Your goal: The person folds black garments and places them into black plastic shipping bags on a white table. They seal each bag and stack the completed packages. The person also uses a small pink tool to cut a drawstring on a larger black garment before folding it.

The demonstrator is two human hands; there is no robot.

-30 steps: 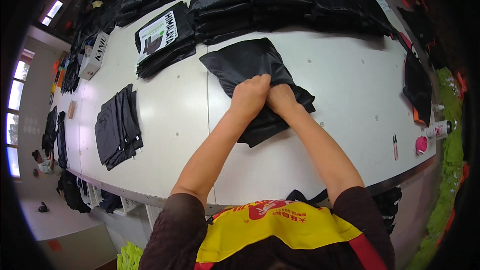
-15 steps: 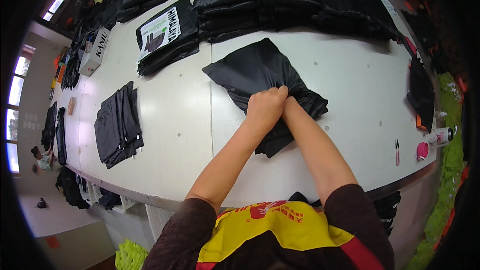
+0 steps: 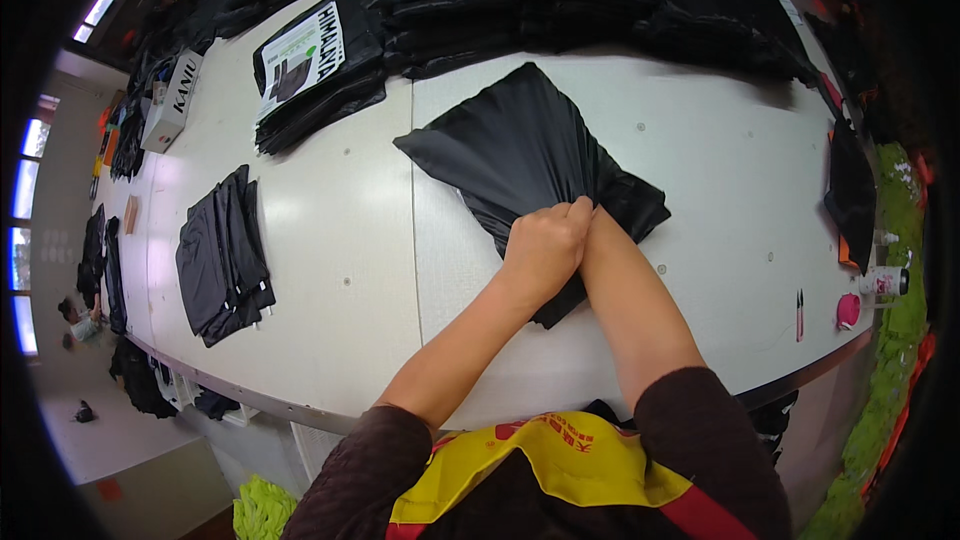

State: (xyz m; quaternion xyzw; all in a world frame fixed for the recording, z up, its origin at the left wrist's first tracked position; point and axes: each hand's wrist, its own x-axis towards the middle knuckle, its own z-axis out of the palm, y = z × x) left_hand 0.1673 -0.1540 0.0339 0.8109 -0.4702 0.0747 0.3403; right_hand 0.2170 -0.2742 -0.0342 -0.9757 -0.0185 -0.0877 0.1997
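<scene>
A smooth, slightly shiny black fabric piece [image 3: 510, 145] lies spread on the white table, its far corner pointing away from me. Folds run together toward my left hand [image 3: 545, 248], which is closed in a fist and grips the gathered cloth. My right hand [image 3: 602, 225] meets it there with forearms converging; only its wrist area shows, the fingers being hidden by the fabric and my left hand. More black cloth sticks out to the right and below my wrists. Off to the left lies a small stack of folded black fabric pieces [image 3: 222, 258] with little white tags.
High piles of black plastic packages [image 3: 450, 0] line the far side. A package stack with a printed label [image 3: 302, 55] stands far left, beside a white box [image 3: 172, 102]. Tweezers [image 3: 800, 315], a pink item [image 3: 848, 312] and a bottle [image 3: 885, 281] sit at right. Another person is far left.
Both hands have moved slightly right and nearer to me, pulling the gathered fabric so its folds stretch longer and tighter. The whole view has shifted a little.
</scene>
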